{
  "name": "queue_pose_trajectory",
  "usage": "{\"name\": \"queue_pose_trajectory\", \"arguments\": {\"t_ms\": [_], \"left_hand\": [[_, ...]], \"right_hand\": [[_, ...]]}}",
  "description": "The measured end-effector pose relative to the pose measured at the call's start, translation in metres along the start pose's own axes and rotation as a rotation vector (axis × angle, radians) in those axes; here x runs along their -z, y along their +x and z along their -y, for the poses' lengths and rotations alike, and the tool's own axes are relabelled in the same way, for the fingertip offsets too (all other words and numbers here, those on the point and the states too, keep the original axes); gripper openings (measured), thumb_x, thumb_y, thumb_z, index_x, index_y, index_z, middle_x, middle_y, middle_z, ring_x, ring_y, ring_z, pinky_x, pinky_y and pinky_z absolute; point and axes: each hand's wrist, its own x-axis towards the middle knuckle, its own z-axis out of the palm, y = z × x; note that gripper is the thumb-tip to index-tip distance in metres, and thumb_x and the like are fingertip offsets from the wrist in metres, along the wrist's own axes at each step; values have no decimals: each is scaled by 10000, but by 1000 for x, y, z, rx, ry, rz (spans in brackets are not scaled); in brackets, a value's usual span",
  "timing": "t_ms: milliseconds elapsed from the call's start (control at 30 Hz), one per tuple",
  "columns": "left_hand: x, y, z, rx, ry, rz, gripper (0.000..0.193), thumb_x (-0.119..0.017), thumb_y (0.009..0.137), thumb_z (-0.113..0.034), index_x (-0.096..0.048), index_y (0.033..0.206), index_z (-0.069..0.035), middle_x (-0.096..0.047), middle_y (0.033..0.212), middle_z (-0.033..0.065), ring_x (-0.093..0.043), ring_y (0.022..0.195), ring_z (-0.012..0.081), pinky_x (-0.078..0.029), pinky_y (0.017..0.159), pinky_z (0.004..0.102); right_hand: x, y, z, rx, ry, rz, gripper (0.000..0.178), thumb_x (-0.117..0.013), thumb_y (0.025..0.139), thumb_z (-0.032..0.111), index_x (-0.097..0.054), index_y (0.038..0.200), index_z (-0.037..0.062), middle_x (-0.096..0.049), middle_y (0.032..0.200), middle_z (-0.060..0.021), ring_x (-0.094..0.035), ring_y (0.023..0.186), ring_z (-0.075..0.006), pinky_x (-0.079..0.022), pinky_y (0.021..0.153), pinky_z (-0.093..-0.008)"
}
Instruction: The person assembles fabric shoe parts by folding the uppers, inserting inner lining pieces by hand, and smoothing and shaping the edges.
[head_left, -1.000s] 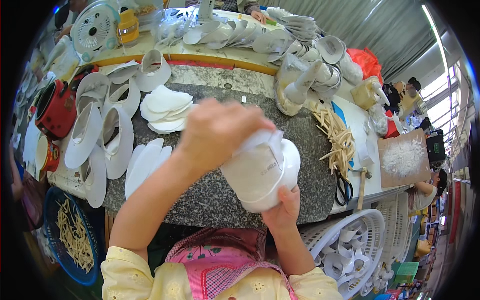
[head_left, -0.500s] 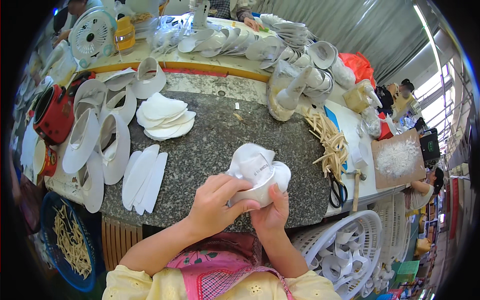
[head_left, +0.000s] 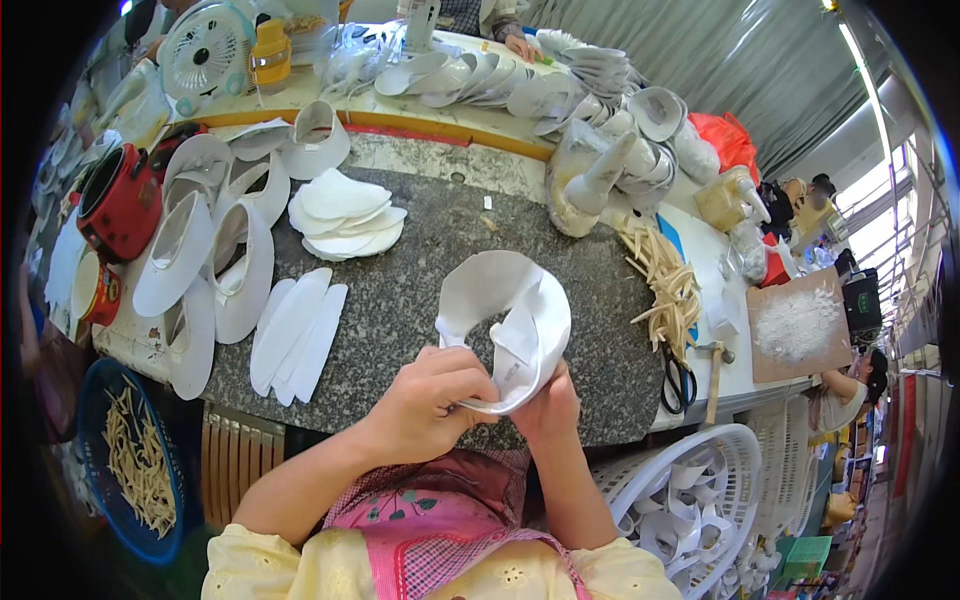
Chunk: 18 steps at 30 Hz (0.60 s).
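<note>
Between my two hands is a white shoe upper (head_left: 545,325), held above the speckled stone slab (head_left: 420,310). Its opening faces up and its sides curve round like a loop. My left hand (head_left: 435,388) pinches the near left edge with the fingers curled. My right hand (head_left: 550,405) grips the lower right side, its fingers partly hidden behind the upper. On the slab, left of my hands, lie a stack of rounded white pieces (head_left: 345,215) and several long white insole-shaped pieces (head_left: 300,338). Farther left, several white shoe uppers (head_left: 245,285) overlap each other.
Right of the slab are beige strips (head_left: 668,285), black-handled scissors (head_left: 680,385), a hammer (head_left: 716,380) and a powder-covered board (head_left: 800,325). A plastic-wrapped pot (head_left: 570,215) stands behind. Baskets flank me: blue (head_left: 92,480), white (head_left: 745,440). A co-worker's hand (head_left: 519,46) shows across the table.
The upper was bunched with its lining pushed out; now it is spread into an open loop and turned. Both hands have shifted their grip. The whole view has shifted slightly.
</note>
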Motion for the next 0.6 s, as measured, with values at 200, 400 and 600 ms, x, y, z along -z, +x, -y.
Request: {"name": "queue_pose_trajectory", "arguments": {"t_ms": [200, 400, 600], "left_hand": [[1, 0, 25, -70, 142, 140, 216, -656, 603, -45, -575, 794, -106, -508, 755, 7, -505, 730, 194, -340, 645, 311], [-22, -4, 29, -125, 394, -132, 290, -686, 615, -165, -591, 876, -81, -527, 738, 9, -513, 686, 174, -356, 625, 311], [-18, -10, 31, -20, 488, -132, 183, -655, 654, -171, -559, 787, -88, -511, 697, 21, -490, 657, 188, -300, 601, 305]], "right_hand": [[11, -2, -7, 71, -230, -9, 602, -639, 676, 175, -358, 1183, 9, -504, 1063, -85, -517, 972, -205, -433, 837, -341], [19, -4, -28, 178, -217, -169, 631, -701, 669, 144, -363, 1194, 51, -501, 1074, -74, -510, 981, -212, -420, 854, -367], [25, -7, -21, 444, -762, -118, 424, -702, 636, 14, -513, 1013, -21, -582, 919, -105, -586, 797, -184, -485, 693, -288]]}}
